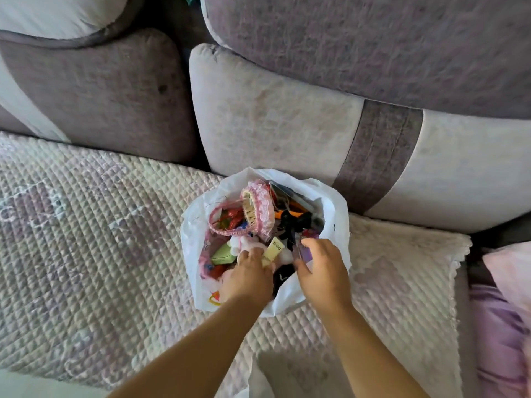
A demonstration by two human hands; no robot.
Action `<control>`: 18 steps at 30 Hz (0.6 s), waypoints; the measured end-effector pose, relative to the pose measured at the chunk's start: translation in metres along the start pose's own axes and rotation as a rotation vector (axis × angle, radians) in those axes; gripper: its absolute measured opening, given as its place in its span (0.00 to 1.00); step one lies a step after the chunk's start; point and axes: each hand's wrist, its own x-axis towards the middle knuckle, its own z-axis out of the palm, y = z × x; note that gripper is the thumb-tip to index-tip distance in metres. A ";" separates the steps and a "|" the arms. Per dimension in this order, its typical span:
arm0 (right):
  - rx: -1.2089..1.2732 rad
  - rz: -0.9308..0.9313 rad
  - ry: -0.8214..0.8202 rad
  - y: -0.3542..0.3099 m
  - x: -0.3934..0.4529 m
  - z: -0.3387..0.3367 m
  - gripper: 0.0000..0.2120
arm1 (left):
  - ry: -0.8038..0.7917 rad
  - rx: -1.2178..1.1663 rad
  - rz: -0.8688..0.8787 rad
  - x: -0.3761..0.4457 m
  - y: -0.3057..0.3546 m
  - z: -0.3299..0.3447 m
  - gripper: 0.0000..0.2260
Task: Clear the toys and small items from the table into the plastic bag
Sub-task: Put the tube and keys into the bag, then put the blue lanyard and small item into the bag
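Fingers (247, 255) of the left hand (248, 278) curl down into the mouth of one white plastic bag (336, 214) at lower centre of the frame and hold a pale yellow tube (273, 251) that points up and to the right. Fingers of the right hand (323, 268) are bent, with the thumb apart from them, at the bag's right rim; whether they grip the small purple item (306, 255) under them or the plastic cannot be told. Two bare forearms enter from the bottom edge. The bag stands open on a quilted cover (86, 225) over a sofa seat, just in front of the back cushions (273, 116), of which two show in full. Inside the bag, counted where visible: two pink lace-trimmed baskets, one upright (257, 208) and one lying lower left (227, 222) with red pieces in it; one white plush toy (244, 242); one green box (222, 257); one black ribbon (293, 222); one orange piece (296, 209). Further contents are too tangled to count. One purple cloth (500, 334) lies at the lower right edge of the frame.
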 end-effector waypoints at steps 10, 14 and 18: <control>0.060 -0.094 -0.099 -0.031 -0.054 -0.008 0.12 | 0.045 -0.262 -0.015 -0.048 -0.055 -0.040 0.15; 0.036 -0.218 -0.187 -0.070 -0.088 -0.004 0.09 | 0.091 -0.339 -0.037 -0.107 -0.109 -0.067 0.10; 0.006 -0.345 -0.300 -0.107 -0.137 0.009 0.08 | 0.172 -0.287 -0.021 -0.182 -0.186 -0.080 0.04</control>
